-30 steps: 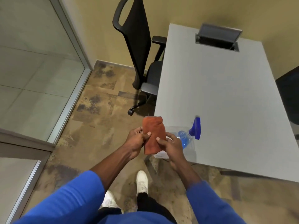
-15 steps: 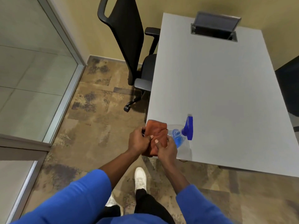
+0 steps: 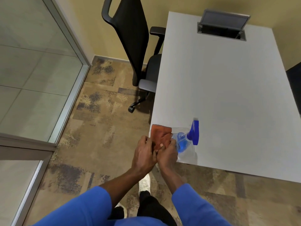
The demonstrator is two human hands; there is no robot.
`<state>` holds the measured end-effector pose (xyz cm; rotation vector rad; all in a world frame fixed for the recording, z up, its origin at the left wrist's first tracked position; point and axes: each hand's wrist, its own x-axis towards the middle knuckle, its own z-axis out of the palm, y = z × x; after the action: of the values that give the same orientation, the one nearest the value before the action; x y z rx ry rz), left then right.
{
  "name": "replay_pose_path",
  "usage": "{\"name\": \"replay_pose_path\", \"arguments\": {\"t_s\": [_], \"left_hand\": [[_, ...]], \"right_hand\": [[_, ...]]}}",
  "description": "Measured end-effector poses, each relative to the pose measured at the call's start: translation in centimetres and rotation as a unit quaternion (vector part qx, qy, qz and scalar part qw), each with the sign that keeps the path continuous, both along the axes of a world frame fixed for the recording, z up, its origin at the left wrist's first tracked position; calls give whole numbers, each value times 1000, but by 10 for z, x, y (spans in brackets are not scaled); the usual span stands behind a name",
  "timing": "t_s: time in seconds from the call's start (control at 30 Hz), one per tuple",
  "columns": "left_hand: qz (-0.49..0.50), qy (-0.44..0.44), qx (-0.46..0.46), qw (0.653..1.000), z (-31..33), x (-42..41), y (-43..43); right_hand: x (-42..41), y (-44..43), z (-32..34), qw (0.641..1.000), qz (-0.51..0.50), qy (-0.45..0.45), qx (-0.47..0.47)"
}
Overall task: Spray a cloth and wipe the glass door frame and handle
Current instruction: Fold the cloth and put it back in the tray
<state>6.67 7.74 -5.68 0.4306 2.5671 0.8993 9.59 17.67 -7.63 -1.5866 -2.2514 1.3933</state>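
Both hands hold a folded orange cloth over the near left corner of the grey table. My left hand grips its left lower edge and my right hand pinches its right side, the two hands touching. A clear spray bottle with blue liquid and a blue trigger head stands on the table corner just right of the cloth. The glass door with its aluminium frame is at the left; no handle is in view.
A black office chair stands pushed against the table's left side. A raised cable flap sits at the table's far end. Another dark chair shows at the right edge. Patterned carpet covers the floor, with my white shoes below.
The cloth has come down from being held up spread between both hands to a more folded bundle near the table corner. My hands have closed together against each other.
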Motion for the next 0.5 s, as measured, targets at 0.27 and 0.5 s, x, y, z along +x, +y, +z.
{"name": "replay_pose_path", "arguments": {"t_s": [0.27,0.5], "left_hand": [[-109,64,-53,991,0,9,-11],[-272,214,-146,927,-24,24,-29]], "right_hand": [[-4,8,2,992,105,-67,17],[-13,14,1,979,146,-140,28]]}}
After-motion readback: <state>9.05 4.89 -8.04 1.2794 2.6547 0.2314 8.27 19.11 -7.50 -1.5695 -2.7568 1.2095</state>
